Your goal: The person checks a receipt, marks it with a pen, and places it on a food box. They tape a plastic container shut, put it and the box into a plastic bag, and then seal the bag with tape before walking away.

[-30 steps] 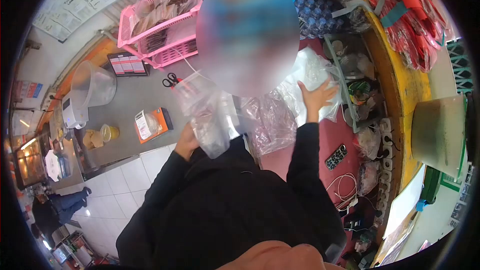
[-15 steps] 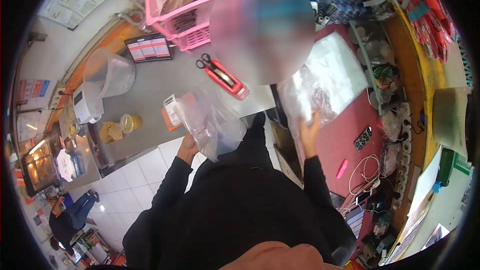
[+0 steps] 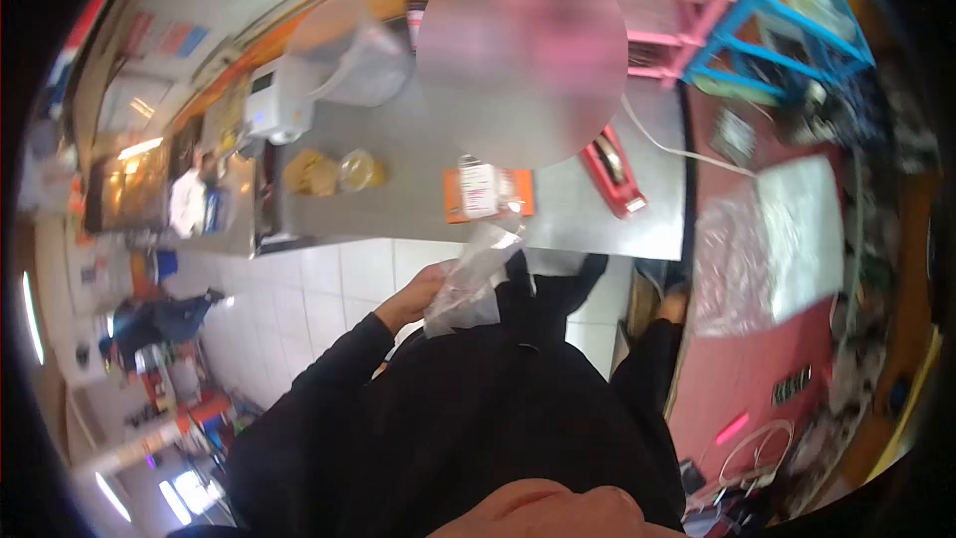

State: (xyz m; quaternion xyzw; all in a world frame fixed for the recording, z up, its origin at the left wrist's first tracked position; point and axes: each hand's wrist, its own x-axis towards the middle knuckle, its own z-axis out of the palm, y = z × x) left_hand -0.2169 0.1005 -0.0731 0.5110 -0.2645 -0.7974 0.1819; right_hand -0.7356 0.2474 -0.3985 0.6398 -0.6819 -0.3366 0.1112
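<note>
My left hand (image 3: 422, 291) is closed on the edge of a clear plastic bag (image 3: 476, 274), which hangs in front of the steel counter. Just above the bag, a flat orange packet (image 3: 523, 192) lies at the counter's edge with a white printed slip (image 3: 478, 191) on it. My right hand (image 3: 676, 303) is low beside the pink desk, near a stack of clear plastic bags (image 3: 737, 264). It is small and blurred, and its fingers cannot be made out.
A long red tool (image 3: 615, 176) lies on the steel counter (image 3: 398, 144). To the left are a tub with yellow contents (image 3: 360, 170), a brown paper piece (image 3: 312, 174) and a white device (image 3: 279, 100). Pink (image 3: 662, 35) and blue baskets (image 3: 767, 65) stand behind. A person (image 3: 159, 324) is far left.
The view has swung left. My left hand keeps the clear bag, now lower and away from the orange packet. My right hand has left the bag stack and come down beside the desk.
</note>
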